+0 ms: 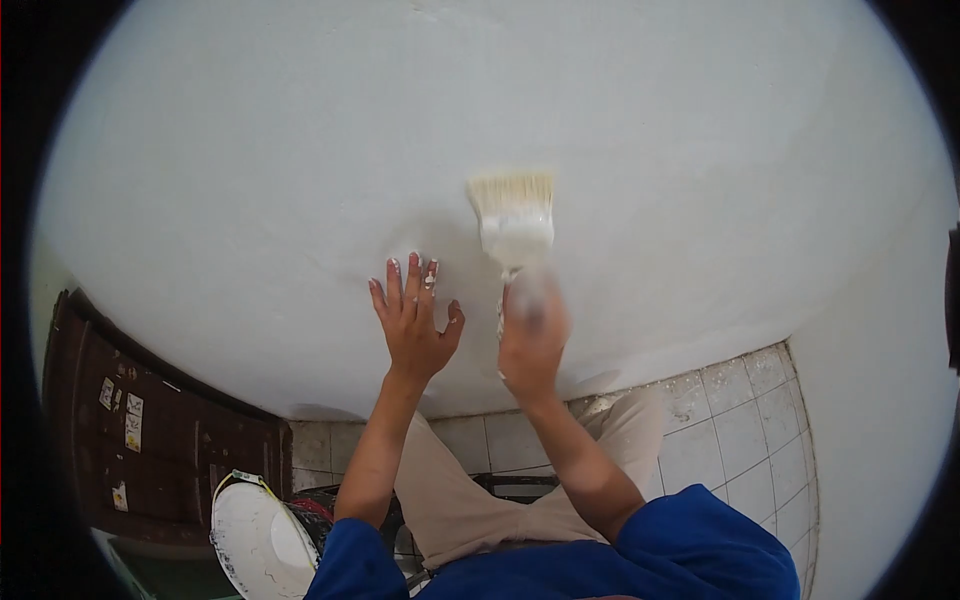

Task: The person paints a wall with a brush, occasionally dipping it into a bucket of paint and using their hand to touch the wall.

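A wide paintbrush (516, 222) with pale bristles and a white-coated base is against the white wall (260, 160), bristles pointing up. My right hand (533, 335) is closed round its handle, slightly blurred, with white paint on the fingers. To the left of the brush, my left hand (414, 322) is spread with its fingers up, close to or on the wall. White paint spots its fingertips, and nothing is in it.
A paint-smeared white bucket (262, 540) with a wire handle stands at the lower left. Behind it is a dark brown door (150, 430) with stickers. Grey floor tiles (700, 440) show at the wall's foot. Another wall (880, 380) rises at the right.
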A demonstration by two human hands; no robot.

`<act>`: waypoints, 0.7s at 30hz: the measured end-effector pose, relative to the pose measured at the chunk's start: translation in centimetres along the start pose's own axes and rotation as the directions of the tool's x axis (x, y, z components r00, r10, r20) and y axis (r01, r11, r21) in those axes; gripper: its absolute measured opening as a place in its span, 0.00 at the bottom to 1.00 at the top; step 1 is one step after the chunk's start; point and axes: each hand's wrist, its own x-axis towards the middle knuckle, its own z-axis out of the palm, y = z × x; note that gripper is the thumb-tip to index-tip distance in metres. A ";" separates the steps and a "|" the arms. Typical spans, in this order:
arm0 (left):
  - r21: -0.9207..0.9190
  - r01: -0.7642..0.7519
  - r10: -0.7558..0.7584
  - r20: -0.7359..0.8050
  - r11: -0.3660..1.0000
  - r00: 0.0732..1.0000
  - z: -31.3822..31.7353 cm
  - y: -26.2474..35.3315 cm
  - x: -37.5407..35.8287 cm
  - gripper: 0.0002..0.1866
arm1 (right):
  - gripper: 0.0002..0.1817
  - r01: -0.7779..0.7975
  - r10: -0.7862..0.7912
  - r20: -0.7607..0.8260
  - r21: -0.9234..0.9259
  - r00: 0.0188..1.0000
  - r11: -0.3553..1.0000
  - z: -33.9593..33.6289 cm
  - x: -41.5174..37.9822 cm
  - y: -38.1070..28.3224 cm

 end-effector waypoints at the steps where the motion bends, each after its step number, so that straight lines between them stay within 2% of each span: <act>1: -0.018 -0.006 0.006 0.021 1.000 1.000 0.1 -0.1 -0.3 0.34 | 0.09 0.043 -0.045 -0.024 -0.076 0.999 0.996 0.0 -0.7 2.5; 3: -0.049 -0.013 0.016 0.060 0.999 0.998 0.2 -0.3 -0.5 0.36 | 0.03 -0.060 0.059 -0.013 -0.084 0.998 0.995 -1.5 -3.5 5.4; 6: -0.037 -0.068 0.071 0.088 0.997 0.994 -0.3 -1.0 -0.8 0.37 | 0.03 -0.323 0.333 0.046 -0.145 0.942 0.935 -3.6 -7.5 5.9; 9: -0.024 -0.037 0.040 0.104 0.999 0.994 -0.3 -0.4 -0.6 0.38 | 0.10 -0.018 0.043 0.117 -0.209 0.992 0.978 -3.9 -7.5 3.9; 12: -0.073 0.036 -0.034 0.029 0.997 0.999 -0.1 0.5 -0.5 0.34 | 0.09 0.183 -0.174 0.089 -0.105 0.981 0.978 -1.6 -2.9 -1.2; 15: -0.071 0.037 -0.034 0.047 0.997 0.998 0.0 0.2 -0.6 0.35 | 0.09 -0.010 0.012 0.064 -0.027 0.998 1.000 0.2 1.0 -4.4; 18: -0.042 -0.022 0.026 0.105 0.999 0.994 0.0 -0.6 -1.0 0.38 | 0.09 0.115 -0.110 0.035 -0.239 0.993 0.964 0.9 0.9 0.4; 19: -0.048 -0.018 0.024 0.109 0.999 0.994 0.0 -0.6 -1.1 0.38 | 0.09 0.106 -0.108 0.004 -0.242 0.994 0.965 0.8 -0.9 2.8; 21: -0.056 -0.012 0.019 0.122 0.998 0.992 0.2 -0.6 -0.8 0.37 | 0.09 -0.077 0.091 0.031 -0.316 0.995 0.946 -0.8 -4.2 5.3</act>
